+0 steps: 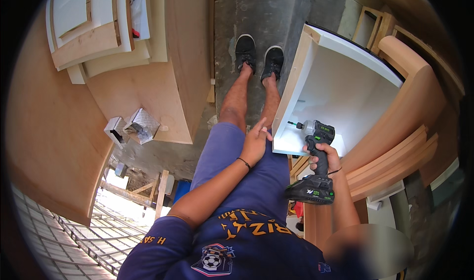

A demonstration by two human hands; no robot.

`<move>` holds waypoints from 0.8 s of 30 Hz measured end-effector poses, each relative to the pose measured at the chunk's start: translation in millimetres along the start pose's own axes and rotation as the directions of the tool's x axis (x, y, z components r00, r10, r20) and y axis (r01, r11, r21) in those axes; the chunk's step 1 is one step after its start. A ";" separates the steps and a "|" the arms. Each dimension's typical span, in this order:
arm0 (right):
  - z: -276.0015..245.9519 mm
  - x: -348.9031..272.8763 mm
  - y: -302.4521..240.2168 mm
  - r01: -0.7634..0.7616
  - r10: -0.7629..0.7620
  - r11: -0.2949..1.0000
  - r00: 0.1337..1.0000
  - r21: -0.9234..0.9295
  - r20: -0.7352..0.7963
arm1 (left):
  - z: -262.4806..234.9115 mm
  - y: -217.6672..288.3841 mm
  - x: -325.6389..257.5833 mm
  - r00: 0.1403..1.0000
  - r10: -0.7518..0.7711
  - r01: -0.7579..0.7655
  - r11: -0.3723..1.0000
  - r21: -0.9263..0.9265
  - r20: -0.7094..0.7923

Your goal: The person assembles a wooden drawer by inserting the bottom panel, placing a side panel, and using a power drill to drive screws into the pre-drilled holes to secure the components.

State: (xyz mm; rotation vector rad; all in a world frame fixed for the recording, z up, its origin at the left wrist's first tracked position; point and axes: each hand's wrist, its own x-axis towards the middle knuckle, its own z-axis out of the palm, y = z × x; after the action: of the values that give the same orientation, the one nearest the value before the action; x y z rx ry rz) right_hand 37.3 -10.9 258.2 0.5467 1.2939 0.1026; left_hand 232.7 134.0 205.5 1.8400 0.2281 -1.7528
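My right hand (326, 157) is wrapped round the grip of a black and grey cordless drill (316, 132) with green accents. Its thick battery hangs toward my body, and its bit points left at the inner side of a white-lined wooden box (295, 87). A small gap shows between the bit and that side wall. Over my thigh, just outside the box's near left corner, my left hand (255, 144) has its fingers apart and partly stretched. I see nothing held in it, though the finger undersides are hidden.
Left of my legs is a large plywood cabinet (190, 58) with white panels (106, 8) stacked on it and two small open boxes (142, 126) nearer me. Curved wooden pieces (395, 156) stand at the right. A metal grille (64, 240) is at lower left.
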 end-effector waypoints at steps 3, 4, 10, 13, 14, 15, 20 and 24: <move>-1.7 -2.9 -2.0 0.026 -0.027 0.998 1.000 -0.055 -0.008 | -2.7 -2.8 -3.6 0.995 0.064 -0.073 0.991 0.115 0.081; -1.0 -3.9 -2.9 0.039 -0.040 0.997 0.999 -0.073 -0.013 | -4.2 -6.6 -3.3 0.990 0.093 -0.111 0.978 0.176 0.107; -10.0 -6.0 3.9 0.131 -0.133 0.984 0.991 -0.118 -0.009 | 3.7 -15.4 -5.1 0.909 0.400 -0.416 0.848 0.328 0.120; -12.7 -6.3 8.5 0.197 -0.205 0.960 0.979 -0.198 -0.019 | 11.3 -6.6 -6.0 0.928 0.356 -0.370 0.846 0.383 0.110; -14.7 -6.5 9.6 0.218 -0.226 0.952 0.974 -0.215 -0.012 | 14.2 -7.9 -4.3 0.924 0.369 -0.376 0.832 0.408 0.098; -17.2 -6.9 10.7 0.239 -0.247 0.943 0.969 -0.232 -0.004 | 16.7 -9.7 -2.5 0.919 0.384 -0.381 0.816 0.434 0.087; -28.5 -13.5 29.1 0.414 -0.404 0.894 0.910 -0.171 0.088 | 22.0 -22.3 9.2 0.902 0.406 -0.427 0.786 0.447 0.147; -46.4 -26.7 64.3 0.592 -0.587 0.785 0.805 -0.181 0.088 | 21.7 -42.6 18.9 0.845 0.531 -0.520 0.790 0.325 0.060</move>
State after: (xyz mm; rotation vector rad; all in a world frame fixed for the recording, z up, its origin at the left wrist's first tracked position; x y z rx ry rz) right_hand 0.9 50.2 302.3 -0.0519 1.3572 -0.2977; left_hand 195.0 152.6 175.8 1.9157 -0.5598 -1.4132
